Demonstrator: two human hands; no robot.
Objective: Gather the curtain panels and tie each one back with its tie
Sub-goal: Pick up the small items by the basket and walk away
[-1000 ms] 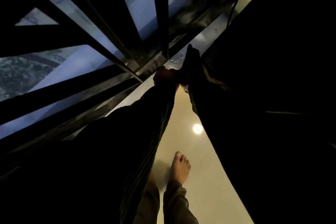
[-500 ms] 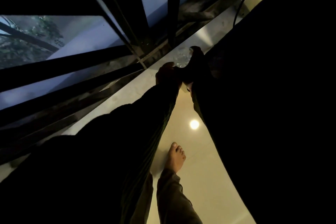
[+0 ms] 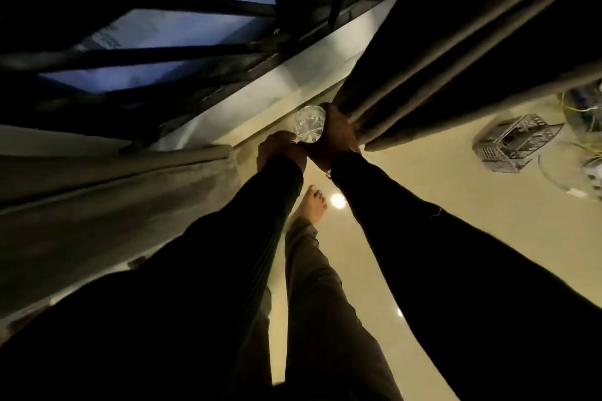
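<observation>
Now gathering the right curtain [image 3: 433, 62] into folds — no longer a dark loose sheet — right hand [image 3: 338, 137] clamping the bunch beside a crystal knob [image 3: 309, 125]; left hand [image 3: 281, 150] curling below (contents unclear); left curtain [image 3: 97, 192] hanging loose, tie unseen.

Matt woven cloth in the curtain panel [image 3: 456, 52], folded in soft pleats. Clear faceted glass or crystal in the knob [image 3: 309, 125] just left of that panel; below both, glossy smooth floor [image 3: 456, 212] mirroring a lamp, ribbed knit sleeve [image 3: 260, 221]
</observation>
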